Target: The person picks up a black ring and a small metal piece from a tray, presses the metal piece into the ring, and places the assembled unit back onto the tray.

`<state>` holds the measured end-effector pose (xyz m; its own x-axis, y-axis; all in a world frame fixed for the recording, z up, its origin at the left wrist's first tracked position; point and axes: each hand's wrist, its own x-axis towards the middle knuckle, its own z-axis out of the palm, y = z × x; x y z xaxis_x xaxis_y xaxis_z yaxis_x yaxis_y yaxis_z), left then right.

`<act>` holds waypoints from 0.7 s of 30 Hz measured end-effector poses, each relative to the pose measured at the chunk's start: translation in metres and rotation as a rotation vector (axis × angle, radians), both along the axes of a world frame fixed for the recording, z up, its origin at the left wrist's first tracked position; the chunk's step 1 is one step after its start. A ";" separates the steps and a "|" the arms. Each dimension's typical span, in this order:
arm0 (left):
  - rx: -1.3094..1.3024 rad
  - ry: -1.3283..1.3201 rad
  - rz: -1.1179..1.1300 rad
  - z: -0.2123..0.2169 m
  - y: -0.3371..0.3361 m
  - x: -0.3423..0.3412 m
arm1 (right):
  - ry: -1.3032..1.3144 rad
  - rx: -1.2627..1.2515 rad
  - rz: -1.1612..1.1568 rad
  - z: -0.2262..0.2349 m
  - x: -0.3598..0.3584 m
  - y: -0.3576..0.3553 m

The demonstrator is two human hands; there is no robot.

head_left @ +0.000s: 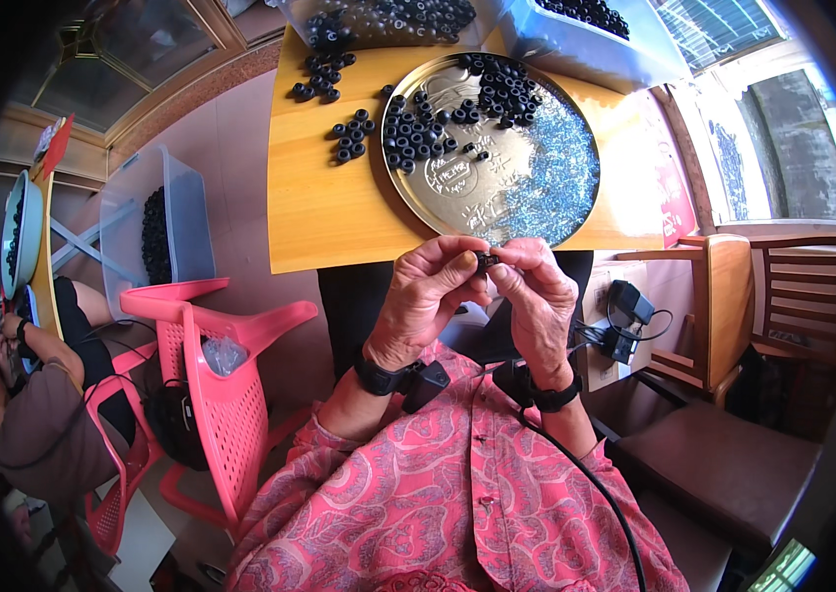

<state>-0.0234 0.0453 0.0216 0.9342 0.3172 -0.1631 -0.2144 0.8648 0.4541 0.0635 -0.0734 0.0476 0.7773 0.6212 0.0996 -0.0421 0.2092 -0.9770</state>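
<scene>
Just beyond the table's near edge, my left hand (425,296) pinches a small black ring-shaped piece (485,259) between thumb and fingertips. My right hand (539,296) meets it there, thumb and forefinger closed on the same piece; whether a tiny bit is also between them, I cannot tell. Beyond my fingers lies a round metal tray (453,211) with an embossed pattern. Many black ring-shaped pieces (416,133) are spread over its left and far parts. Tiny shiny blue-silver bits (558,163) cover its right side.
More black pieces (349,136) lie on the yellow table (324,217) left of the tray. Two clear bins (586,49) of black pieces stand at its far side. A pink plastic chair (226,395) is at my left, a seated person (43,414) beyond; wooden chairs (724,306) are right.
</scene>
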 end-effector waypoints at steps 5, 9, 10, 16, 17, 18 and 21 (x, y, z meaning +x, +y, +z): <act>-0.004 0.001 0.001 0.000 -0.001 0.000 | -0.004 -0.006 -0.001 0.001 0.000 0.000; -0.006 -0.006 0.011 0.001 -0.002 0.000 | -0.004 -0.011 0.006 0.001 0.000 -0.001; -0.008 -0.011 0.013 0.000 -0.002 0.000 | -0.012 -0.012 0.006 0.001 0.000 -0.001; -0.036 0.000 -0.007 -0.002 -0.002 -0.001 | 0.040 0.019 0.005 0.002 -0.001 0.000; -0.037 0.000 -0.007 -0.003 -0.002 -0.001 | 0.040 0.019 0.005 0.001 -0.001 0.000; -0.040 -0.012 -0.021 -0.005 -0.001 -0.001 | 0.076 0.028 0.007 0.001 -0.001 -0.001; -0.045 -0.012 -0.034 -0.007 -0.002 0.000 | 0.112 0.039 0.002 0.001 -0.001 0.000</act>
